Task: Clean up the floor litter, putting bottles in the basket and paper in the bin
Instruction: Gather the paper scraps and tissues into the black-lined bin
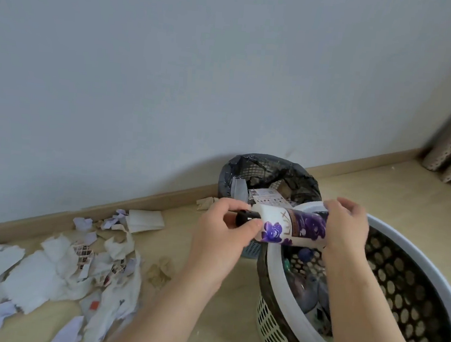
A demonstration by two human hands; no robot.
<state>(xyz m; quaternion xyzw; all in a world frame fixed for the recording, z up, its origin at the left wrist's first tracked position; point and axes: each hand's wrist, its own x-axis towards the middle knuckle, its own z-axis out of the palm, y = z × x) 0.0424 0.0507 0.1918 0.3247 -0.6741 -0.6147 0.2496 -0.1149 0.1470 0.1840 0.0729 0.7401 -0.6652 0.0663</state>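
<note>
Over the rim of the white perforated plastic basket (272,273) we hold the white-and-purple plastic bottle (293,227) level — left hand (222,230) in a pinching grip on its black cap (247,217), right hand (346,225) curled round its base. Better to lower it inside than drop it — clear of the black-lined mesh bin (271,169) beyond.

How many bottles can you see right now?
1 for sure: the bottle, held sideways between the left hand and right hand, by the basket rim. Blurred shapes inside the basket may be more bottles, but they cannot be counted.
</note>
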